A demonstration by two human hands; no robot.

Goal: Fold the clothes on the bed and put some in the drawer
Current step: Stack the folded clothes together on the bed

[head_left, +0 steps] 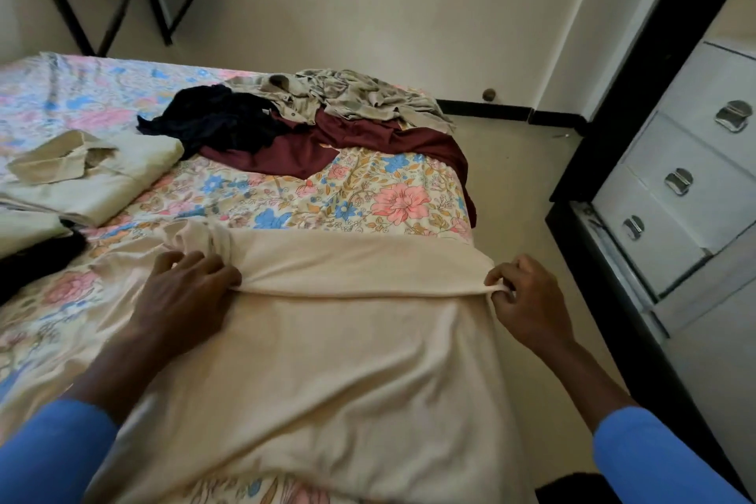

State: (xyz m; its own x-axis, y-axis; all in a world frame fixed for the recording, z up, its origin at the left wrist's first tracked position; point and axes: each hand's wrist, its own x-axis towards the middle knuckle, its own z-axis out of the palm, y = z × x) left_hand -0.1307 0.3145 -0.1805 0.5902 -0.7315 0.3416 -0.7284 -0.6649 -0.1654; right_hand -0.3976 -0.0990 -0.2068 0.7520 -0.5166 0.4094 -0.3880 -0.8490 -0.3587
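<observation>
Bed [327, 192] under a floral sheet lies before you; white drawers [675, 217] with metal handles stand to your right across a strip of bare floor [519, 184]. The cream garment [327, 360] lies wrinkled over the near corner, its far part doubled over. Your left hand [184, 291] grips one end of that fold, your right hand [527, 299] pinches the other. Unfolded clothes [311, 127] crowd the far edge; a folded beige shirt [102, 176] sits left.
</observation>
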